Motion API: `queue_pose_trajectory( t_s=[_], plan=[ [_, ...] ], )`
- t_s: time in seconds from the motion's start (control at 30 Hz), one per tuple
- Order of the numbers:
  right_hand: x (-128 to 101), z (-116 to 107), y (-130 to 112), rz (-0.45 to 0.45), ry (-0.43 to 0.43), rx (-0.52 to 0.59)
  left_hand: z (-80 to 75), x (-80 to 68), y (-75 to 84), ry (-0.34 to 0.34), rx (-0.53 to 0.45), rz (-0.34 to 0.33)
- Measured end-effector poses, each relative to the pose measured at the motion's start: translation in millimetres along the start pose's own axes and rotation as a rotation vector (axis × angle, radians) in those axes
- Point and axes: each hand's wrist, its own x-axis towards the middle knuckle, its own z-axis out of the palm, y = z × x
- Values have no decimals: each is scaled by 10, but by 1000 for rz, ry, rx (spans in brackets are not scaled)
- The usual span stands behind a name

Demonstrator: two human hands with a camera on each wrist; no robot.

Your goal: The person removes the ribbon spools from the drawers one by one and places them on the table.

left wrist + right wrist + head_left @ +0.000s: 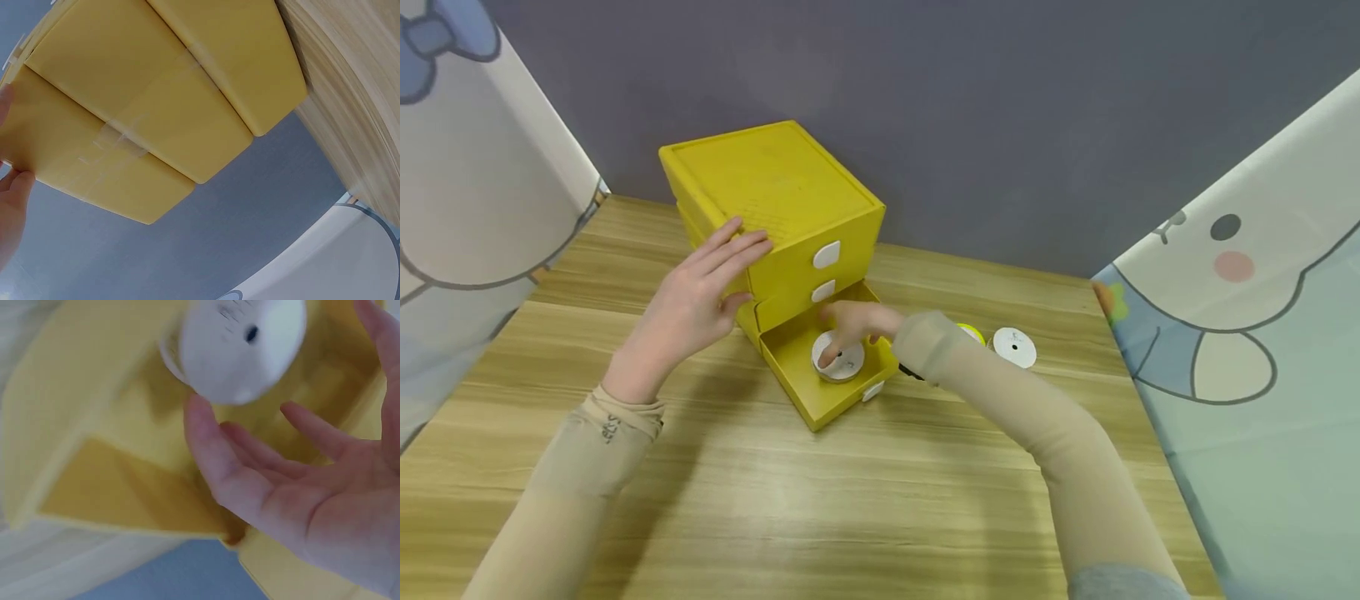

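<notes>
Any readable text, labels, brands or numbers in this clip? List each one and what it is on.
Left sleeve cuff: small dark print, too small to read.
White spool in the open drawer: faint marks on its face, blurred in head and right wrist views.
White spool on the table: faint marks, unreadable.
Yellow drawer unit: no text; plain white handles.
Cartoon-print cloths: pictures only, no words.
</notes>
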Motion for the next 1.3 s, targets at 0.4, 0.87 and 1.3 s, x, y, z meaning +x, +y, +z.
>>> queue_pose_trajectory(
  t_s=[0.4,0.87,1.3],
  plan=[
    [88,285,6,-23,68,-115,-29,25,29,-8,2,-8],
    [-101,124,56,-102,158,10,-25,18,25,9,8,-6],
    [-864,-363,591,-64,291,187,-27,50,50,6,-1,-7]
  ],
)
